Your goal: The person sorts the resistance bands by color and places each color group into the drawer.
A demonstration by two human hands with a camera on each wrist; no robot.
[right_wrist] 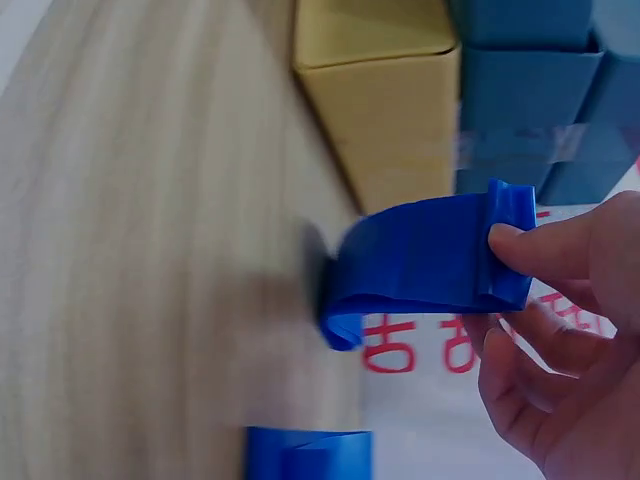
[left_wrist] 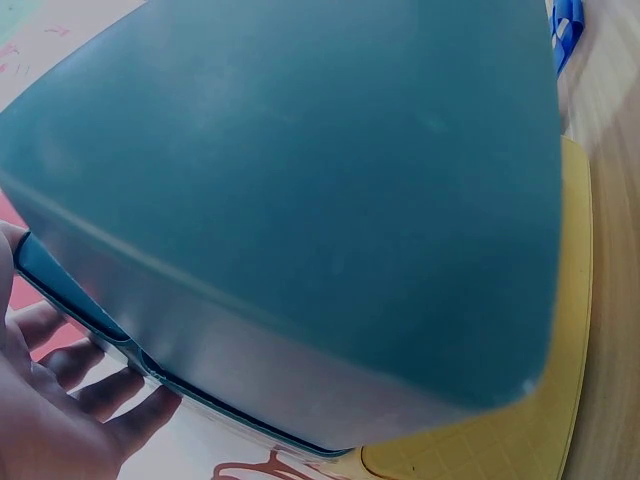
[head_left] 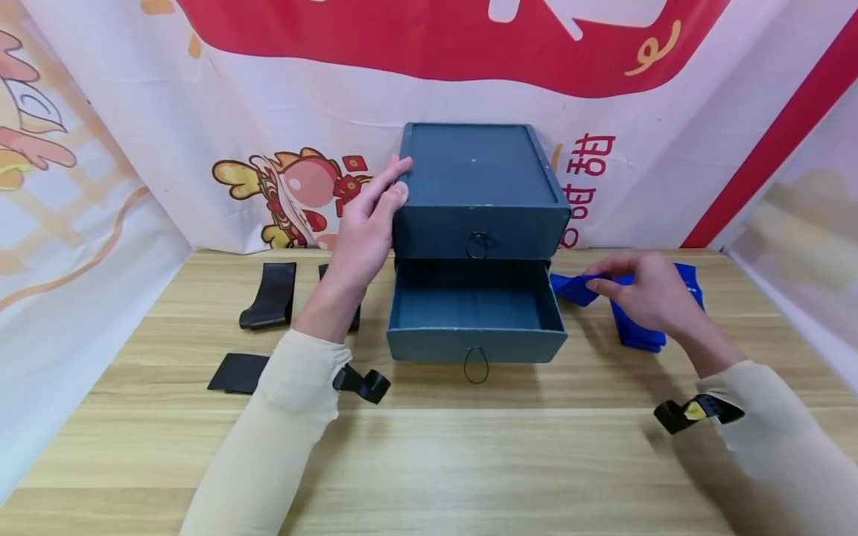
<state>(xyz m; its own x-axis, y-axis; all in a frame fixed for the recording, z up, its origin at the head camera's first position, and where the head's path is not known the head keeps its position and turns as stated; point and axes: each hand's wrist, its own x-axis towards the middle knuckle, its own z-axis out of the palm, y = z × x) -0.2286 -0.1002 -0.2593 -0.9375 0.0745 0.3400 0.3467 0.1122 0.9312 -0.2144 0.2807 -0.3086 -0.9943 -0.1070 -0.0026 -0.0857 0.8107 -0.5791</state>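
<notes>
A dark blue two-drawer box [head_left: 479,167] stands at the back middle of the table, its lower drawer [head_left: 477,347] pulled out with a bare inside. My left hand [head_left: 365,234] rests against the box's upper left side, and its fingertips [left_wrist: 155,410] touch the edge in the left wrist view. Right of the box, my right hand [head_left: 646,294] pinches a blue folded strip [right_wrist: 430,255] at one end between thumb and fingers. The strip's other end curls down. More folded blue pieces [head_left: 633,327] lie beneath and behind that hand, partly covered.
Black folded pieces lie on the left: one upright-curved [head_left: 269,294], one flat [head_left: 237,372], another partly behind the left arm. A printed cloth backdrop [head_left: 362,97] hangs close behind the box. A yellow side panel [right_wrist: 390,120] shows in the right wrist view.
</notes>
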